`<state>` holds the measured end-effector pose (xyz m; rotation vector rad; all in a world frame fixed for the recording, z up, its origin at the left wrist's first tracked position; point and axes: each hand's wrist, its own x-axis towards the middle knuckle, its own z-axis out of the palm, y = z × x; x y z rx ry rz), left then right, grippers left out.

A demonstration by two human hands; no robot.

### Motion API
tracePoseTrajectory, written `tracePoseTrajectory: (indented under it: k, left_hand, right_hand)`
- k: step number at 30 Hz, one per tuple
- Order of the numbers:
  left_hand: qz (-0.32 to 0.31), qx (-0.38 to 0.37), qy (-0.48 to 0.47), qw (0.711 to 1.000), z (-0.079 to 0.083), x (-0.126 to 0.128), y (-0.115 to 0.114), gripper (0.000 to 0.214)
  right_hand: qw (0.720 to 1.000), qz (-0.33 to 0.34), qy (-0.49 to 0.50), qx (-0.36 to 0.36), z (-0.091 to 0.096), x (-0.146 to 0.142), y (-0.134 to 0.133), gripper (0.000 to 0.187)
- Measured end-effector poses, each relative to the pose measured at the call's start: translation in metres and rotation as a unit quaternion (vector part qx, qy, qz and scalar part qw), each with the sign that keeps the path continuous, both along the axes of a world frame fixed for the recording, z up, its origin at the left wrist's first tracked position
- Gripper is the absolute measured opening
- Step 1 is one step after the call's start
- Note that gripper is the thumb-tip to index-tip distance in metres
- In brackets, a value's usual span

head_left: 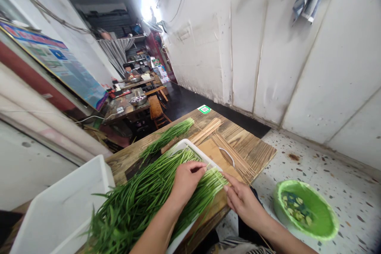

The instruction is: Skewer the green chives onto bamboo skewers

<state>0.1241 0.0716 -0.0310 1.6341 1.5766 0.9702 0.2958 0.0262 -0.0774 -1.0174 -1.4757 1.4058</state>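
Note:
A large heap of garlic chives [133, 198] fills a white tray [204, 152], pale stalk ends towards the right. Over those stalks my left hand [189, 178] is closed in a pinch on some chives. My right hand [242, 198] is closed beside the cut ends, its index finger stretched along them. A thin bamboo skewer [266, 243] shows below that hand and lines up with its grip; the middle of it is hidden. More bamboo skewers [233, 156] lie on a wooden cutting board [210, 149] and on the table behind it.
A smaller chive bunch [169, 135] lies behind a knife with a wooden handle [169, 145]. At left stands a white plastic bin [68, 202]. A green lined basin [323, 214] with scraps is on the floor at right. Another person [131, 72] sits at a far table.

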Motion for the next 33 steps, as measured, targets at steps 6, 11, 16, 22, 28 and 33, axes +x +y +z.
tracePoseTrajectory:
  k: [6,11,16,22,28,33]
  left_hand:
    - [0.007,-0.01,-0.006,1.0,0.0,0.002,0.001,0.017]
    - [-0.044,0.005,0.017,0.999,0.007,-0.001,-0.001,0.02]
    - [-0.083,0.036,0.048,0.995,0.01,-0.005,-0.001,0.021]
    - [-0.129,0.034,0.063,0.989,0.014,-0.003,-0.005,0.022]
    - [-0.051,0.031,0.15,0.987,0.038,-0.027,0.004,0.028]
    - [0.038,0.009,0.388,0.921,0.04,-0.046,0.018,0.028]
  right_hand:
    - [1.0,-0.003,-0.003,0.004,0.0,0.001,-0.002,0.049]
    - [1.0,0.0,0.014,0.001,-0.002,0.001,-0.001,0.048]
    - [1.0,0.003,0.022,-0.005,-0.004,0.0,-0.001,0.049]
    - [0.999,0.005,0.031,-0.012,-0.005,0.0,-0.002,0.051]
    - [0.999,-0.003,0.028,-0.017,-0.002,0.0,-0.001,0.054]
    - [0.999,-0.001,0.045,-0.026,-0.003,-0.001,0.0,0.054]
